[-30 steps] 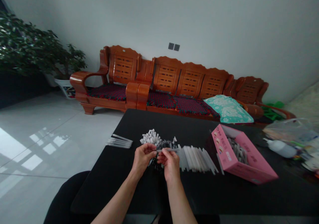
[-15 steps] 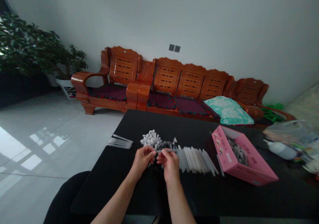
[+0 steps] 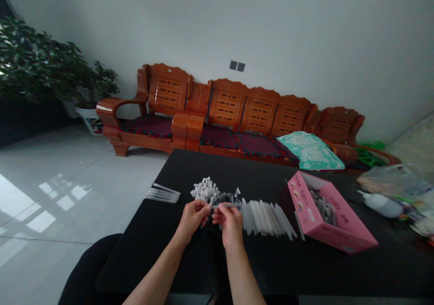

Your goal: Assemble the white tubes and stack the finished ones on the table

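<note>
My right hand (image 3: 231,223) pinches a thin translucent tube (image 3: 235,204) that looks like a pen barrel, held level with its free end pointing right. Facing it, my left hand (image 3: 194,215) is closed in a pinch at the tube's left end; the small piece between its fingertips is too small to make out. Just beyond my hands lie a heap of white caps (image 3: 205,188) and a pile of small dark pieces (image 3: 228,197), partly hidden by my fingers. To the right, many loose translucent barrels (image 3: 267,218) lie side by side.
Several whole pens (image 3: 163,194) lie at the left edge of the black table (image 3: 176,260). A pink box (image 3: 346,239) holding grey pieces stands at right, near a white bottle (image 3: 384,204) and a plastic bag (image 3: 389,178). A wooden sofa (image 3: 190,131) runs behind.
Both hands stay almost in place, with the tube still between them. They have shifted only very slightly left.
</note>
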Motion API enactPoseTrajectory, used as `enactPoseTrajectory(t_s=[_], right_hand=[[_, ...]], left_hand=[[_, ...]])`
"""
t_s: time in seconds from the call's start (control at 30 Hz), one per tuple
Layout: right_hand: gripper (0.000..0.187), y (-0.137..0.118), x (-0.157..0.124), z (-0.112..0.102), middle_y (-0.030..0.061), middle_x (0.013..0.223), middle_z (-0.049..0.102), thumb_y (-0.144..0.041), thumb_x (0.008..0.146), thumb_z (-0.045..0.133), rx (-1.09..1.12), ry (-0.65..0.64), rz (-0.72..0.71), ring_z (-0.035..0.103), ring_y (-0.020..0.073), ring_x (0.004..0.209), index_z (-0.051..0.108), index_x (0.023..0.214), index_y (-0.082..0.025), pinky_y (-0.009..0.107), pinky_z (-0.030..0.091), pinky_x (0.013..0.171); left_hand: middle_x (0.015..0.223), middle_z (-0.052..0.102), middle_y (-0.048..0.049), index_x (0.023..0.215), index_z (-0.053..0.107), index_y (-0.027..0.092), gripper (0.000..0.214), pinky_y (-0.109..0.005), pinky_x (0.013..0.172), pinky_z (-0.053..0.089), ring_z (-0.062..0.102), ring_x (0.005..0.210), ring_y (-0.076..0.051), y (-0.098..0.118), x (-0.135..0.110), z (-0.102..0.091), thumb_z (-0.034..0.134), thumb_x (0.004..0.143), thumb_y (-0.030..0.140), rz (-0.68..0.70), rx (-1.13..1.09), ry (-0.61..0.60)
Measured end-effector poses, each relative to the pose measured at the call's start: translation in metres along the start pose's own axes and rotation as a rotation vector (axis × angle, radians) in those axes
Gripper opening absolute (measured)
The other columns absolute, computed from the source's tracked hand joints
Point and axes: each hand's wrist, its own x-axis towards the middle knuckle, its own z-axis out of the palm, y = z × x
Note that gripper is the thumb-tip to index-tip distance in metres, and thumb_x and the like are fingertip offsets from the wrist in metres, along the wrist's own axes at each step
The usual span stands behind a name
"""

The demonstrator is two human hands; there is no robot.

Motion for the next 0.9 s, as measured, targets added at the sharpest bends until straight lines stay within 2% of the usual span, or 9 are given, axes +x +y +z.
enactPoseTrajectory(t_s=[0.17,0.4,0.6,0.8,0.9], right_hand=[[0.037,-0.001,-0.001,0.001,0.0023,0.058,0.069,-0.036,0.059,0.083,-0.002,-0.008,-0.008,0.064,0.0153,0.043,0.061,0.080,-0.014,0.020,0.049,0.035],[0.035,-0.004,-0.004,0.003,0.0024,0.056,0.068,-0.034,0.060,0.081,0.003,-0.004,-0.006,0.063,0.0151,0.042,0.060,0.080,-0.014,0.019,0.048,0.035],[0.033,-0.005,-0.004,0.004,0.0013,0.056,0.068,-0.033,0.060,0.080,0.018,-0.027,-0.010,0.061,0.0140,0.039,0.060,0.079,-0.014,0.019,0.047,0.034],[0.032,-0.005,-0.004,0.004,0.0021,0.055,0.068,-0.033,0.060,0.079,0.012,-0.024,-0.010,0.062,0.0147,0.040,0.060,0.077,-0.014,0.019,0.047,0.034],[0.031,-0.006,-0.004,0.004,0.0024,0.055,0.068,-0.033,0.061,0.079,0.005,-0.023,-0.010,0.062,0.0148,0.040,0.061,0.078,-0.014,0.019,0.047,0.034]], left_hand=[[0.052,0.058,-0.0004,0.067,0.063,0.013,0.046,-0.018,0.033,0.035,0.048,0.037,-0.009,0.002,-0.002,-0.001,0.062,0.078,0.057,-0.050,0.016,-0.004],[0.050,0.056,0.0017,0.071,0.063,0.013,0.036,-0.017,0.040,0.039,0.048,0.041,-0.008,0.013,-0.005,-0.002,0.075,0.070,0.047,-0.052,-0.011,-0.058],[0.052,0.057,-0.0006,0.067,0.062,0.013,0.048,-0.018,0.036,0.037,0.048,0.039,-0.009,0.014,-0.005,-0.002,0.062,0.077,0.059,-0.080,0.059,-0.032],[0.051,0.057,0.0010,0.070,0.063,0.013,0.037,-0.017,0.040,0.038,0.049,0.043,-0.009,0.017,-0.007,-0.001,0.074,0.070,0.048,-0.039,-0.005,-0.077],[0.053,0.058,-0.0003,0.072,0.064,0.013,0.039,-0.018,0.040,0.041,0.051,0.043,-0.010,0.015,-0.006,-0.002,0.072,0.072,0.051,-0.053,0.004,-0.049]])
